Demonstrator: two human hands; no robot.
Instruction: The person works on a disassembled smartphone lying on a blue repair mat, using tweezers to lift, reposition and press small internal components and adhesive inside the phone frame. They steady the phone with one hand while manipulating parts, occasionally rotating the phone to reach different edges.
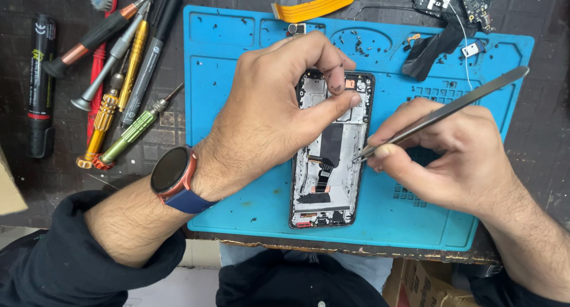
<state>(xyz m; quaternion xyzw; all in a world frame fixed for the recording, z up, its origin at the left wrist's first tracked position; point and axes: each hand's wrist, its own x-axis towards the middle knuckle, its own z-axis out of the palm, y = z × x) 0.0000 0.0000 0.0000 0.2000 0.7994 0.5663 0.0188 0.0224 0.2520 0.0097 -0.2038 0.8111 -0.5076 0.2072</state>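
- Our left hand (270, 114) pins the opened phone (331, 158), fingers clamped on its top edge, mid blue mat (237, 58).
- Our right hand (442, 156) pinches tweezers (442, 112), tip at the phone's 3 o'clock edge.
- Black labelled tube (40, 84) at 9 o'clock; bare mat at 6 o'clock.

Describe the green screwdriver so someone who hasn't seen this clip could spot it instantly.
Start at the blue work mat and look just off its left edge, where tools lie in a row. The green screwdriver is the lowest and nearest the mat, lying slanted, the only one with a green ribbed handle and an orange end cap.
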